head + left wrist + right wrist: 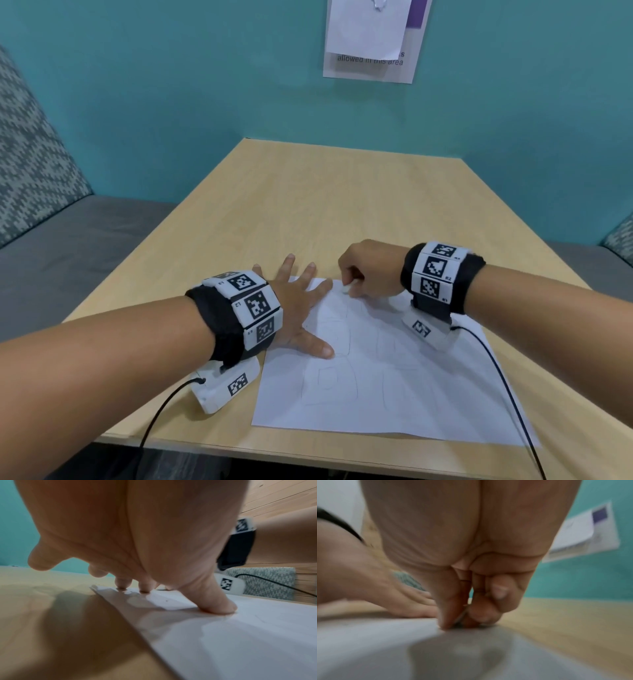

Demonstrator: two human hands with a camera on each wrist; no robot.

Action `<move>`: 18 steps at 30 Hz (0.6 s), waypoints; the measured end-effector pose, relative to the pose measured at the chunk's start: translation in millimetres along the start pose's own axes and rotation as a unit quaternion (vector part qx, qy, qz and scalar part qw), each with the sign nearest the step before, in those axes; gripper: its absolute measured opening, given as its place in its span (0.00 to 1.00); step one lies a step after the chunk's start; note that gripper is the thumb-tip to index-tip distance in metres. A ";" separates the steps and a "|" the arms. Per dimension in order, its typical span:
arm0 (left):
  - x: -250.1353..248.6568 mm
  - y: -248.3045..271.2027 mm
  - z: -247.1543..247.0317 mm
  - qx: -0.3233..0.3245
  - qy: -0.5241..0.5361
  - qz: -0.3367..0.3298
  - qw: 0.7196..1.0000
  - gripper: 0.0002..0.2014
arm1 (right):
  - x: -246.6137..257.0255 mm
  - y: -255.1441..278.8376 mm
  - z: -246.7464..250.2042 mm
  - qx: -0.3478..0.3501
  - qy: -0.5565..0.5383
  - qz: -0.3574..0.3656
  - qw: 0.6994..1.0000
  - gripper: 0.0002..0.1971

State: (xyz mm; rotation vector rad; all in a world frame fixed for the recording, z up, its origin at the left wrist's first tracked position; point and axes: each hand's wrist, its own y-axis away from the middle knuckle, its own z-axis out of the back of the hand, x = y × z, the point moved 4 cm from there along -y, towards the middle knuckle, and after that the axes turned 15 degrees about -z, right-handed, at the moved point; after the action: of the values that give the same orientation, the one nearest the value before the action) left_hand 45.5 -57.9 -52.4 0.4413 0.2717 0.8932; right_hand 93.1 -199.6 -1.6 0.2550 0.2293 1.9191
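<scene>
1. Pale wooden tabletop [308,192]: smooth, so the white rectangular paper sheet [394,377] can be slid by rubbing.
2. The paper sheet, laid near the table's front edge: its far corner can be creased or torn.
3. Left hand [296,305], spread flat and pressed on the sheet: the hold is lost if eased.
4. Right hand [368,270]: pinched round the small white eraser [346,289].
5. The eraser, at the sheet's far edge: can be skidded onto the wood.

1 sheet [394,377], 1 white pc [346,290], 1 table [308,192], 2 hands (L hand [298,308], R hand [366,270]), 1 wall notice [370,68].
</scene>
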 end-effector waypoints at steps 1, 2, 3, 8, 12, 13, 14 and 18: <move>0.4 0.9 -0.3 0.001 -0.002 0.004 1.000 0.59 | -6.3 -4.0 2.7 -0.004 -0.004 -0.014 1.000 0.04; 1.1 1.9 0.6 0.002 -0.003 0.006 1.000 0.59 | -9.2 -6.7 3.2 -0.006 -0.005 -0.018 1.000 0.04; 0.8 2.2 2.2 0.002 -0.001 0.004 1.000 0.59 | -9.6 -7.2 2.2 -0.007 -0.005 -0.017 1.000 0.04; -10.1 -8.5 8.3 -0.037 0.005 -0.033 0.999 0.54 | -10.2 -5.3 -0.9 -0.015 -0.008 -0.009 1.000 0.03; -10.1 -12.5 4.7 -0.044 0.005 -0.033 0.998 0.51 | -0.4 7.6 -7.6 -0.006 0.005 0.016 1.000 0.03; -9.6 -11.8 4.4 -0.043 0.008 -0.032 0.999 0.50 | 4.9 13.6 -12.7 0.011 0.004 0.034 0.999 0.02; -9.2 -11.2 4.5 -0.042 0.011 -0.031 0.999 0.50 | 8.5 18.9 -17.1 0.028 0.002 0.051 0.998 0.02; -8.2 -13.3 1.3 -0.035 -0.004 -0.014 0.999 0.53 | -5.1 11.9 -4.3 0.011 -0.001 0.022 1.000 0.01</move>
State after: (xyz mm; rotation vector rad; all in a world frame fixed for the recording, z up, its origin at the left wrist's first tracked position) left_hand 50.2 -72.0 -57.2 0.3755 0.2378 0.8712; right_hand 83.0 -208.7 -2.7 0.2798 0.2452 1.9597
